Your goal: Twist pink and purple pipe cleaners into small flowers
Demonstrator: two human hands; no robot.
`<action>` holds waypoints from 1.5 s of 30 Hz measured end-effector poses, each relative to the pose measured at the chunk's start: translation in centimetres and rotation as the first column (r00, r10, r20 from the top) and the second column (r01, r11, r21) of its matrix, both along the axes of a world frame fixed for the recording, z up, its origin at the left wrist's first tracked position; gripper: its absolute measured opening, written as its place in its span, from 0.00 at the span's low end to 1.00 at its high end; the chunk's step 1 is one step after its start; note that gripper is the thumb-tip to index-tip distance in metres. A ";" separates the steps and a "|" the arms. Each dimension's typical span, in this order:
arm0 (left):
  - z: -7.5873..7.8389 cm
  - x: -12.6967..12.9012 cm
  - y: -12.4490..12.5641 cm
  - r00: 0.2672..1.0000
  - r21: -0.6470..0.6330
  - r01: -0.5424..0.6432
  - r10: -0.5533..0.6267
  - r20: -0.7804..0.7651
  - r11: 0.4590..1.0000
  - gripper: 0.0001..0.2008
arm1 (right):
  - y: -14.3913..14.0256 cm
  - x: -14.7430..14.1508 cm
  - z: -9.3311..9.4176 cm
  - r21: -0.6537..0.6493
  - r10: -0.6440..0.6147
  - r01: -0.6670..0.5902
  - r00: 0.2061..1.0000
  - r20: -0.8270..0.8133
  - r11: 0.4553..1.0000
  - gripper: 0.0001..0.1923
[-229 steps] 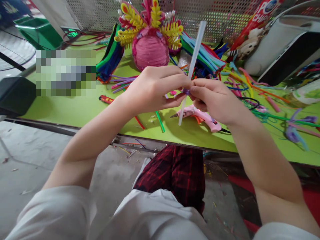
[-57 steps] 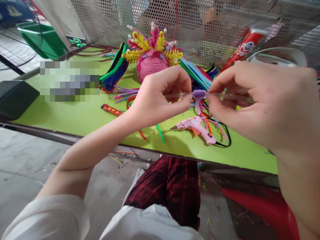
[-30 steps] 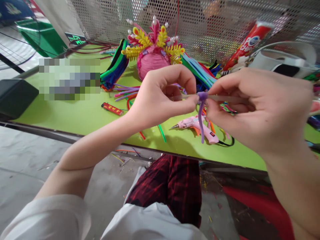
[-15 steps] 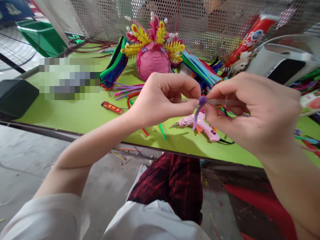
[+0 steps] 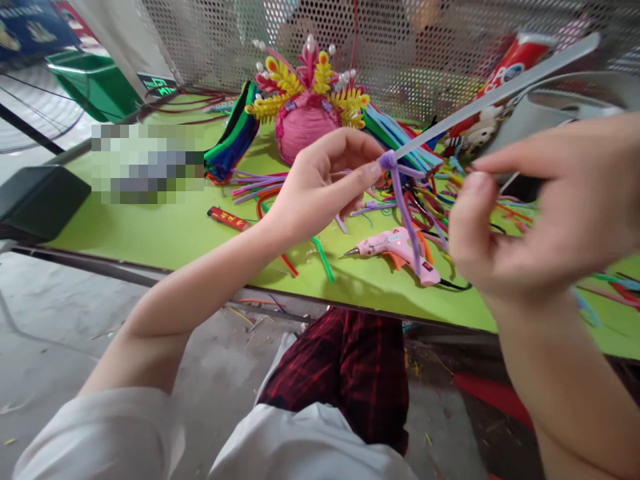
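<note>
In my left hand [image 5: 327,183], thumb and fingers pinch a translucent glue stick [image 5: 495,97] and a purple pipe cleaner [image 5: 405,207] wound round it. The stick slants up to the right. Two purple tails leave the coil, one hanging down over the glue gun, one pointing right. My right hand [image 5: 540,207] is to the right, apart from the coil, with its thumb and index fingertip nearly together. A thin pale line shows between its fingers; whether it holds anything I cannot make out. Below lies a pink glue gun [image 5: 387,247].
Behind stands a pink wrapped ball-shaped headpiece [image 5: 305,133] with yellow and pink sprigs and pearls. Pipe cleaner bundles [image 5: 227,147] lie beside it. A red slim packet [image 5: 227,219], a dark box [image 5: 43,203] and a red chip tube [image 5: 520,60] are on the green table [image 5: 160,237].
My right hand has left the purple coil and moved right. The glue stick now tilts upward, its long end exposed, and the purple tails hang longer and free.
</note>
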State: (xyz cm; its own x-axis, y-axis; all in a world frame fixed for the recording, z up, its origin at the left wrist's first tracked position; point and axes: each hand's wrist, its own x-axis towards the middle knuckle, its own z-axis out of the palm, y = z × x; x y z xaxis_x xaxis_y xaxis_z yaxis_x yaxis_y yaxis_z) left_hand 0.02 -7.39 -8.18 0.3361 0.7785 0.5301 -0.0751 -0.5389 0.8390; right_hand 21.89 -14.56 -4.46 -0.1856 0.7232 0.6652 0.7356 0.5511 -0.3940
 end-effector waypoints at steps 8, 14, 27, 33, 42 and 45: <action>-1.2 0.8 0.0 0.989 0.116 -0.108 0.119 -0.087 0.987 0.09 | 4.8 -2.1 -0.6 -0.362 0.279 -0.395 0.901 -0.332 0.844 0.08; -1.8 1.0 1.0 0.973 0.131 -0.198 0.210 -0.092 0.972 0.06 | 7.3 -2.2 -2.5 -0.456 0.272 -0.616 0.739 -0.616 0.643 0.14; 0.0 -0.7 2.1 0.954 -0.475 0.200 -0.280 -0.105 0.857 0.23 | 4.7 -3.3 -3.8 0.024 0.050 -0.062 0.938 0.344 0.998 0.12; -0.2 -1.3 3.3 0.949 -0.323 0.188 -0.256 -0.183 0.927 0.22 | 5.3 -3.2 -4.8 0.192 0.018 -0.096 0.928 0.373 0.977 0.10; -0.6 -1.6 2.6 0.973 -0.053 0.224 -0.227 -0.049 0.973 0.17 | 6.0 -2.3 -5.4 0.439 0.046 -0.177 0.955 0.291 0.881 0.04; -0.8 -1.1 2.5 0.972 -0.208 0.233 -0.234 0.020 0.950 0.24 | 6.1 -2.2 -5.5 0.456 0.046 -0.152 0.971 0.233 0.877 0.02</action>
